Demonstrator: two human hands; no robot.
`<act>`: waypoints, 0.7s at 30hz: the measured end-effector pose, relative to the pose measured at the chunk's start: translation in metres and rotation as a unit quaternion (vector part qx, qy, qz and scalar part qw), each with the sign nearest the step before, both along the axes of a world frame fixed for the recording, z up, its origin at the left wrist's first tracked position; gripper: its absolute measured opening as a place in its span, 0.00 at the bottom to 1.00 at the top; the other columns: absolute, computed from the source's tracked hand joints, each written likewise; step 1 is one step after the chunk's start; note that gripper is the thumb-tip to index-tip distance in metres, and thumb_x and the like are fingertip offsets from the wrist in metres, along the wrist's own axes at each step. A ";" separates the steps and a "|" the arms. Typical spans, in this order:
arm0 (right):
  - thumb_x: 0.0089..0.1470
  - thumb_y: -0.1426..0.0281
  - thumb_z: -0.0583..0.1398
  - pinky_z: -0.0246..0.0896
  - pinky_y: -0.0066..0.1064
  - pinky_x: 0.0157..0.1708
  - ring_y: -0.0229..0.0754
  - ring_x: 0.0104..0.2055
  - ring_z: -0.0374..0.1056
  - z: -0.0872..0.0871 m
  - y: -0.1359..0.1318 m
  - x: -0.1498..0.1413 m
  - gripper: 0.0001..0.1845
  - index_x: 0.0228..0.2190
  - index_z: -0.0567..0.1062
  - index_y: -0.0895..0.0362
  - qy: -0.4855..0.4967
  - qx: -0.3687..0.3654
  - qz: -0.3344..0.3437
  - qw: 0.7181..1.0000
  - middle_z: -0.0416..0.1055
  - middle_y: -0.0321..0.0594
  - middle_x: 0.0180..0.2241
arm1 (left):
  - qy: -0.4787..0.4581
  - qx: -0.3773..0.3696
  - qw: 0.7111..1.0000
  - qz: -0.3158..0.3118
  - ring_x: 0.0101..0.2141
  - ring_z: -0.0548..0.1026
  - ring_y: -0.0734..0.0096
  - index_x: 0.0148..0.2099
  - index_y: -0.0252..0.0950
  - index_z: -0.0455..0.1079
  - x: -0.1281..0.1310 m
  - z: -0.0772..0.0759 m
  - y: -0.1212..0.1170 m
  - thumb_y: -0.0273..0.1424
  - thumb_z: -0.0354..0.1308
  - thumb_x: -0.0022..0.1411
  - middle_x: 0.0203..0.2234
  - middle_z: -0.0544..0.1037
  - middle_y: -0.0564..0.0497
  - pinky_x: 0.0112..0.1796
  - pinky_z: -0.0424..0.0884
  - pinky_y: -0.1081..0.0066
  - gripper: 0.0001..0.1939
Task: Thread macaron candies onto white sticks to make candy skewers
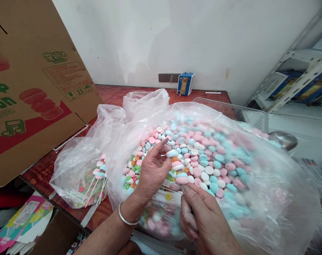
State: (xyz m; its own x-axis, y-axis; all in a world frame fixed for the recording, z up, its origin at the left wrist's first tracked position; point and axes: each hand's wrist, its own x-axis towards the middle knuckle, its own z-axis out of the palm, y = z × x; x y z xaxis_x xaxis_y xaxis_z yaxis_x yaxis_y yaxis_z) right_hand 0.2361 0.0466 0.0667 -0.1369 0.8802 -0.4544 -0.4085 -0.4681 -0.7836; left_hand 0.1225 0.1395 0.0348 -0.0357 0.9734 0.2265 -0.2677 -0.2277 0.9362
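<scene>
A marshmallow skewer (178,166) stands between my hands, with pink, white and blue discs and orange ring-shaped candies stacked along it. At its upper end, my left hand (154,168) pinches a blue-and-white marshmallow (172,153) between thumb and fingers. Below the stack my right hand (200,212) is closed around the lower end; the stick itself is mostly hidden by the fingers. Beneath both hands lies a large clear plastic bag (277,205), its mouth spread around many loose marshmallows (208,170) in pink, white and blue. Green and orange ring candies and white sticks are near my left hand.
Several finished-looking skewers (100,168) lie on a smaller plastic bag (67,166) at the left. A large cardboard box (44,88) stands behind it. A blue-and-white box (186,84) is by the wall. A metal scoop (284,140) and a shelf (291,74) are at the right.
</scene>
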 end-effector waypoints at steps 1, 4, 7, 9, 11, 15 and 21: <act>0.58 0.52 0.60 0.38 0.21 0.13 0.27 0.14 0.37 -0.001 0.001 -0.001 0.21 0.39 0.69 0.57 -0.001 0.003 0.003 1.000 0.51 0.19 0.12 | -0.001 -0.001 1.000 -0.004 0.39 0.74 0.74 0.57 0.41 0.73 0.000 0.000 0.000 0.25 0.66 0.56 0.36 0.74 0.53 0.42 0.74 0.72 0.25; 0.59 0.51 0.58 0.37 0.22 0.13 0.28 0.13 0.38 -0.009 0.004 -0.003 0.20 0.37 0.69 0.56 -0.009 0.021 0.012 1.000 0.50 0.19 0.12 | -0.002 -0.005 1.000 -0.009 0.39 0.73 0.73 0.55 0.42 0.74 -0.001 0.000 -0.001 0.25 0.66 0.56 0.36 0.74 0.53 0.43 0.74 0.70 0.24; 0.62 0.51 0.55 0.38 0.23 0.14 0.30 0.13 0.41 -0.019 0.005 -0.006 0.20 0.35 0.69 0.56 -0.058 0.056 0.024 0.996 0.50 0.21 0.13 | -0.003 -0.017 1.000 -0.012 0.40 0.73 0.72 0.53 0.41 0.75 -0.002 -0.001 -0.001 0.25 0.67 0.54 0.37 0.73 0.52 0.43 0.72 0.71 0.23; 0.64 0.53 0.54 0.47 0.24 0.18 0.32 0.17 0.51 -0.024 0.005 -0.008 0.19 0.32 0.68 0.55 -0.147 0.110 0.021 0.983 0.56 0.25 0.16 | -0.049 -0.044 0.997 -0.028 0.39 0.73 0.72 0.52 0.41 0.75 -0.001 0.002 0.000 0.28 0.66 0.55 0.37 0.73 0.52 0.42 0.72 0.72 0.20; 0.65 0.56 0.52 0.56 0.26 0.26 0.36 0.25 0.60 -0.027 0.004 -0.009 0.18 0.29 0.67 0.55 -0.262 0.183 0.016 0.948 0.64 0.32 0.21 | -0.124 -0.096 0.987 -0.031 0.35 0.73 0.73 0.49 0.40 0.74 0.001 0.009 0.001 0.33 0.65 0.57 0.36 0.73 0.53 0.37 0.72 0.73 0.16; 0.67 0.64 0.47 0.55 0.28 0.28 0.39 0.28 0.66 -0.034 0.001 -0.013 0.17 0.27 0.66 0.54 -0.424 0.276 0.036 0.862 0.70 0.37 0.25 | -0.206 -0.192 0.959 -0.006 0.26 0.70 0.80 0.44 0.38 0.71 0.004 0.025 0.004 0.31 0.68 0.53 0.31 0.73 0.55 0.28 0.68 0.78 0.16; 0.64 0.72 0.47 0.43 0.30 0.21 0.40 0.18 0.66 -0.039 -0.002 -0.016 0.14 0.28 0.67 0.54 -0.589 0.334 0.026 0.735 0.70 0.36 0.18 | -0.188 -0.249 0.944 -0.103 0.29 0.74 0.74 0.39 0.32 0.74 0.005 0.027 -0.002 0.29 0.64 0.53 0.32 0.75 0.50 0.30 0.71 0.75 0.09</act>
